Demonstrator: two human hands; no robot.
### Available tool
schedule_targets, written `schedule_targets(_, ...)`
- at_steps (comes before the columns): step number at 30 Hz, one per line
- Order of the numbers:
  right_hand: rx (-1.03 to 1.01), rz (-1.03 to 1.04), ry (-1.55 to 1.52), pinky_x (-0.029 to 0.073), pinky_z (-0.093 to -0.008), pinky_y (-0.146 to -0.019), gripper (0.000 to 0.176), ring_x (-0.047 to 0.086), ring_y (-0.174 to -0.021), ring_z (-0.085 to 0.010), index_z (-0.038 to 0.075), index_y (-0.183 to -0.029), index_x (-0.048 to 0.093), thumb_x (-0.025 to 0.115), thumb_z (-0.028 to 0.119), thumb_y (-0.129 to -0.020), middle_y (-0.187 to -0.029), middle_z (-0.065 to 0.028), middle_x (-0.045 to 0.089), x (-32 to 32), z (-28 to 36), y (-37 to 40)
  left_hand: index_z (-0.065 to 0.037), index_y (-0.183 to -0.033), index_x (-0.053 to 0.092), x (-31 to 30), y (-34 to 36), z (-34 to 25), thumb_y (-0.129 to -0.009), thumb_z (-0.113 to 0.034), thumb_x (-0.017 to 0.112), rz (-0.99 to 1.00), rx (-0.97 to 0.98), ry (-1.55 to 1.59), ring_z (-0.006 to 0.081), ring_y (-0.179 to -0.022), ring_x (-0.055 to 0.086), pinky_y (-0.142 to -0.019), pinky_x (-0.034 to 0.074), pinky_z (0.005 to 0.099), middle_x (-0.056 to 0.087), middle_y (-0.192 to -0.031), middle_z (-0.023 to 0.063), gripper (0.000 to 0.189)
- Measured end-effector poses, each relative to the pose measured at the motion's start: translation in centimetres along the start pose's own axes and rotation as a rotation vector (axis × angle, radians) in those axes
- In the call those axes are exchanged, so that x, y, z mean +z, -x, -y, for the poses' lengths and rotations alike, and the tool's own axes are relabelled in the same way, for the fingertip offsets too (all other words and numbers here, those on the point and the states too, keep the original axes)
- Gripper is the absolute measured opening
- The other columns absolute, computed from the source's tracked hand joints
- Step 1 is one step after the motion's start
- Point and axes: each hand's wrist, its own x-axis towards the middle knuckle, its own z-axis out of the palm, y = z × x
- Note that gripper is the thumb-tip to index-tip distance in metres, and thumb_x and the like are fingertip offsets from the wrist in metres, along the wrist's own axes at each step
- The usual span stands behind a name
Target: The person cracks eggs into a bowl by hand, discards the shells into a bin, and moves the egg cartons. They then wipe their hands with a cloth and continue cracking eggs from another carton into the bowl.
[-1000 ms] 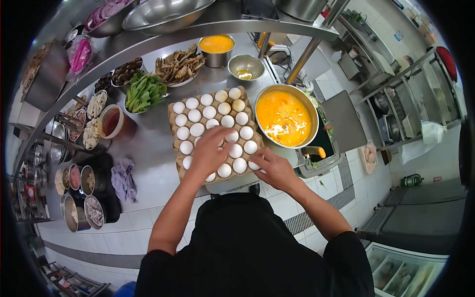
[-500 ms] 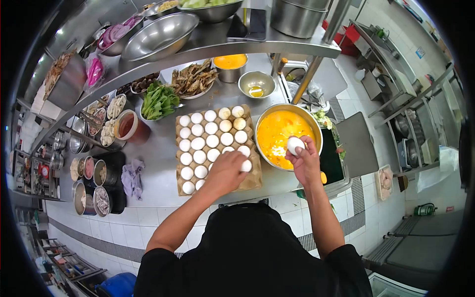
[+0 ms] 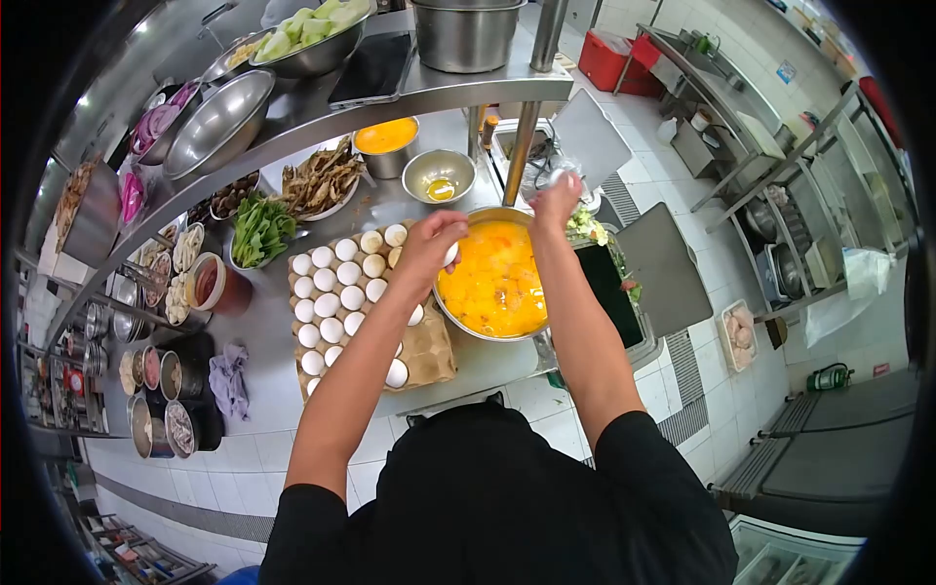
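My left hand (image 3: pixel 429 252) is closed around a white egg (image 3: pixel 450 254) at the left rim of a steel bowl (image 3: pixel 485 336). Yolks and loose egg fill that bowl. Under my left forearm lies a cardboard egg tray (image 3: pixel 429 353) with many white eggs and bare pockets on its right side. My right hand (image 3: pixel 556 207) is past the bowl's far right rim, its fingers closed on a white eggshell (image 3: pixel 564 179), partly hidden and blurred. Below it, vegetable scraps (image 3: pixel 585 226) lie by a dark green bin (image 3: pixel 609 292).
Behind the bowl stand a small steel bowl (image 3: pixel 439 177) with a little egg and a pot of orange liquid (image 3: pixel 386 136). Leafy greens (image 3: pixel 261 230) and dried brown food (image 3: pixel 322 178) are at the left. A raised steel shelf (image 3: pixel 390 105) and its post (image 3: pixel 522 156) border the far side.
My right hand has moved from above the bowl to beyond its far right rim. My left hand has lifted an egg from the tray to the bowl. The view has shifted right.
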Motion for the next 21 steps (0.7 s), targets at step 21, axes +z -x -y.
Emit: schedule_targets(21,0.083,1.208,0.755,0.052,-0.0235,-0.061,0.039,0.06,-0.069,-0.0085,0.004,-0.127,0.064,0.068,0.027,-0.096,-0.091,-0.0015,0.068,-7.8,4.9,5.8,-0.009,-0.12,0.07,1.0,-2.4,0.9,-0.08,-0.018,0.07,0.295,0.341,-0.843,0.0301,-0.099,0.069,-0.088,0.052,0.0349,0.071,-0.108,0.018,0.041)
